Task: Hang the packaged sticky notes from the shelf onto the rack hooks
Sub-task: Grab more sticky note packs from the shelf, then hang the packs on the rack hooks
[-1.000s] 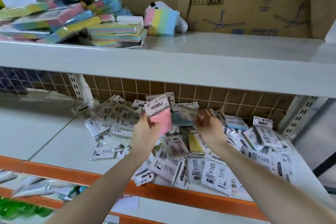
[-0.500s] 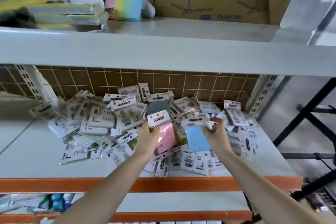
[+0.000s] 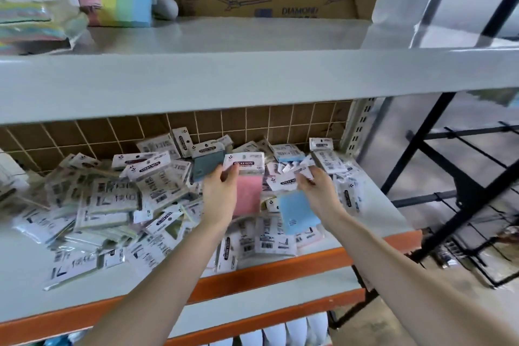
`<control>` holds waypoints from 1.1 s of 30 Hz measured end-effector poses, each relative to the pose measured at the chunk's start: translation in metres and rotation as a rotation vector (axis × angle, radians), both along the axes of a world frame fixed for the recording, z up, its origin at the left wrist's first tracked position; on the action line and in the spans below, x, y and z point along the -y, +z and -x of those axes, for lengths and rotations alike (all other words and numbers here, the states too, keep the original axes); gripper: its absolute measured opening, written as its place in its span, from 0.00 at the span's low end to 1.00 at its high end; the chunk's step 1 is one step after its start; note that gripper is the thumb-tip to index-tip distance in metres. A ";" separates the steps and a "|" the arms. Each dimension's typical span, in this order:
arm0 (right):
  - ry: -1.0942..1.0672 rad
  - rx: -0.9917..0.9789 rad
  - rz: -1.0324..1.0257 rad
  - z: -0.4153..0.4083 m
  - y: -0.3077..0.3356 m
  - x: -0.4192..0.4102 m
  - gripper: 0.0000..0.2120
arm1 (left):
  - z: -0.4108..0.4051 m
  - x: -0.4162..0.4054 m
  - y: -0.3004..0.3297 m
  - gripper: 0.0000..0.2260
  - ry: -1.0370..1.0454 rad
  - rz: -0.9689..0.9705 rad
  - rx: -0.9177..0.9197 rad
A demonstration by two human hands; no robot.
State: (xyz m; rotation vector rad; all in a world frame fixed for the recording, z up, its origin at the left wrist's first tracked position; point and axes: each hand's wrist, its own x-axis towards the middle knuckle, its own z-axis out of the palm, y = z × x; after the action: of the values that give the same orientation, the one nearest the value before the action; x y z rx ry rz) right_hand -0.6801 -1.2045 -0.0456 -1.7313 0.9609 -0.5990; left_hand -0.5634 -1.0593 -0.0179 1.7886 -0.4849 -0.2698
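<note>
Holding one pack in each hand, the person stands at the shelf (image 3: 387,216) with both arms reaching over its orange front edge. The left hand (image 3: 220,199) has its fingers (image 3: 230,173) closed on the white header card of a pink pack (image 3: 248,194), so the pad hangs below and the card's hanging hole, if there is one, stays near the top; the hole itself is too small to make out. The right hand (image 3: 320,194) pinches the header of a blue pack (image 3: 297,212), which dangles tilted just above the pile (image 3: 112,199). Gripping by the card seems sensible: it leaves the top free to meet a hook.

Most remaining packs lie heaped loosely across the shelf, many face down, reaching back to the wire grid (image 3: 196,126). The upper shelf (image 3: 252,84) overhangs close above the hands, so lifting straight up looks cramped; drawing both packs toward the body clears it. The black rack (image 3: 463,194) stands to the right, past the shelf's upright post, with open floor between. Swinging right probably needs care at that post and the shelf corner.
</note>
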 end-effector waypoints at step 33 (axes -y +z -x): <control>-0.326 0.487 0.401 0.405 0.109 0.154 0.08 | 0.375 0.224 0.070 0.19 -0.636 0.243 0.562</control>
State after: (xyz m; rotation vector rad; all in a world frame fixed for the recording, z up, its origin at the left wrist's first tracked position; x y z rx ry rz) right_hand -1.0848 -1.3587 0.0631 -1.6535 0.8086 -1.4328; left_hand -0.9388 -1.2828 0.0521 1.4136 -1.4299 -0.1278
